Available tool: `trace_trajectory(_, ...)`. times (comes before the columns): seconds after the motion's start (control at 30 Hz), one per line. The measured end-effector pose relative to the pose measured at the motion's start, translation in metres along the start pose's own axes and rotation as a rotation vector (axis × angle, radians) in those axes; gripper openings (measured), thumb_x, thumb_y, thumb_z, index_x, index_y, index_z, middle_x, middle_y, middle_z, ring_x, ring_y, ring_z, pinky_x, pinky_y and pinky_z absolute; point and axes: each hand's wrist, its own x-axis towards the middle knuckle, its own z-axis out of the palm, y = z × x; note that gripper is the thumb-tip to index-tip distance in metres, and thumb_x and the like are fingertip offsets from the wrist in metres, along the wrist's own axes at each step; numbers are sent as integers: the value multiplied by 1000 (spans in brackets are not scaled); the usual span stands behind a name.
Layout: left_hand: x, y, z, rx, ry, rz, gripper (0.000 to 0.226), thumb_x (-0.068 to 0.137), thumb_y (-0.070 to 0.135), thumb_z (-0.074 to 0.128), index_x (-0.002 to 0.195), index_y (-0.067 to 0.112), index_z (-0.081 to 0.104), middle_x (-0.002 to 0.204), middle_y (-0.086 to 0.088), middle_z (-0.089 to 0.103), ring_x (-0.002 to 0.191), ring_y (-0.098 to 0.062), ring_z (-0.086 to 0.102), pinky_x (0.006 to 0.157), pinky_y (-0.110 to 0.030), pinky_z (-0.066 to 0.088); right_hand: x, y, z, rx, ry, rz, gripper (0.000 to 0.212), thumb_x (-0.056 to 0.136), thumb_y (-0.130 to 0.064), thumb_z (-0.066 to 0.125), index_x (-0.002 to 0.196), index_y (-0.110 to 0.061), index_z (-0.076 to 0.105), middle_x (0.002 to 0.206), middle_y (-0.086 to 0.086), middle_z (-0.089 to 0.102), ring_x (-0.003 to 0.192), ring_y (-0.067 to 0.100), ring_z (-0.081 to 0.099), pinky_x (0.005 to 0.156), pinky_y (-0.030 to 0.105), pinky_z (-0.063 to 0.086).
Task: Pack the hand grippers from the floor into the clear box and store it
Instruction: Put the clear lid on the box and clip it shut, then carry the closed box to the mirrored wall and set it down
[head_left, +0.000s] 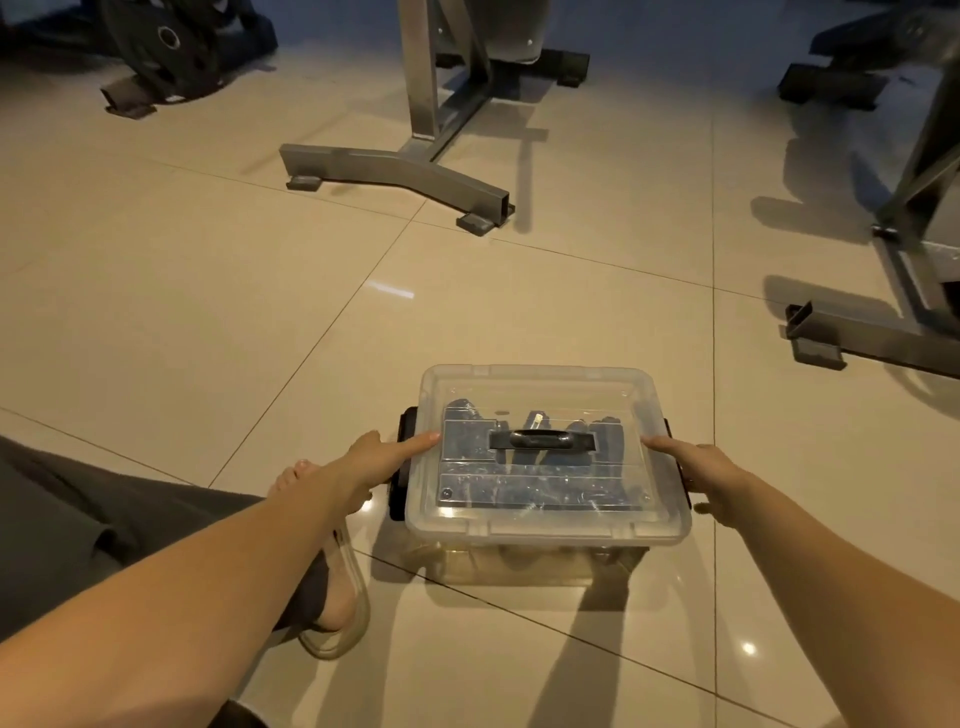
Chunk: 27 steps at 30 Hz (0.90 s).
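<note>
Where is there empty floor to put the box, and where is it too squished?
Big bare tiles stretch from the clear box out to the grey frame base, and far to the left. It is crowded at the sandalled foot close by the box's left side, and at the second frame's bar on the right.

Cannot count the hand grippers (462, 441) inside the clear box (545, 527) between the left hand (379, 462) and right hand (706, 470): only dark, blurred shapes through the lid. Cannot see the black latch (399, 493) whole behind the left hand. Far beyond both hands, metal frame (395, 169) cut off by the top edge.
</note>
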Motion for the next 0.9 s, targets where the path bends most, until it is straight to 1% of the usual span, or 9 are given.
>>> trace_trajectory(0.07, 0, 0, -4, -14, -2, 8, 127, 62, 64, 86, 155, 3, 26, 139, -11, 54, 118, -28, 57, 89, -42, 49, -1, -2, -2, 6, 9, -15, 69, 79, -47, 80, 126, -2, 55, 112, 12, 65, 94, 31, 64, 81, 47, 55)
trace_trajectory(0.13, 1, 4, -3, -27, 63, 89, 110, 65, 53, 90, 149, 3, 38, 130, -9, 59, 112, -27, 61, 90, -40, 53, -2, -8, -1, -62, 132, -119, 54, 80, -36, 82, 115, -3, 57, 104, 13, 65, 85, 30, 65, 70, 43, 57)
trace_trajectory(0.23, -4, 9, 8, -4, 98, 203, 63, 82, 30, 82, 135, 7, 56, 108, -4, 67, 95, -21, 66, 80, -35, 55, -7, -14, 8, -267, 266, -258, 36, 81, -31, 79, 106, -8, 65, 94, 10, 69, 84, 31, 67, 80, 48, 59)
trace_trajectory(0.33, -7, 7, 18, 5, 114, 249, 40, 89, 25, 76, 124, 12, 63, 103, -4, 69, 94, -25, 68, 85, -42, 58, -10, -8, 14, -271, 322, -282, 35, 87, -25, 73, 114, -5, 66, 93, 9, 66, 87, 33, 64, 80, 43, 56)
trace_trajectory(0.43, -6, 6, 24, 15, 136, 277, 35, 92, 24, 72, 124, 15, 62, 102, -1, 67, 95, -27, 67, 87, -44, 58, -15, -4, 18, -170, 330, -285, 33, 91, -16, 68, 121, -3, 64, 102, 13, 67, 89, 33, 61, 82, 41, 53)
trace_trajectory(0.53, -3, 5, 28, 66, 175, 305, 33, 94, 23, 69, 125, 15, 63, 101, -2, 68, 93, -28, 67, 87, -46, 58, -18, -3, 22, -135, 345, -303, 30, 94, -14, 64, 121, -4, 63, 101, 11, 65, 88, 29, 58, 79, 35, 48)
trace_trajectory(0.63, -1, 4, 29, 190, 234, 335, 32, 94, 23, 65, 125, 13, 65, 105, -7, 70, 91, -30, 67, 85, -46, 58, -18, -3, 25, -153, 343, -324, 28, 95, -14, 63, 122, -4, 63, 103, 11, 67, 89, 29, 59, 79, 33, 47)
trace_trajectory(0.77, 0, 3, 29, 226, 254, 339, 34, 95, 24, 64, 127, 12, 65, 109, -10, 70, 93, -32, 66, 83, -42, 56, -17, -2, 30, -202, 359, -336, 28, 97, -14, 59, 123, -5, 65, 112, 14, 71, 100, 35, 65, 83, 33, 49)
trace_trajectory(0.9, -4, 3, 29, 197, 245, 338, 39, 97, 24, 62, 134, 12, 61, 115, -11, 69, 96, -33, 66, 84, -43, 55, -16, 0, 33, -135, 358, -349, 31, 96, -13, 59, 126, -7, 66, 112, 12, 72, 92, 29, 63, 81, 33, 50)
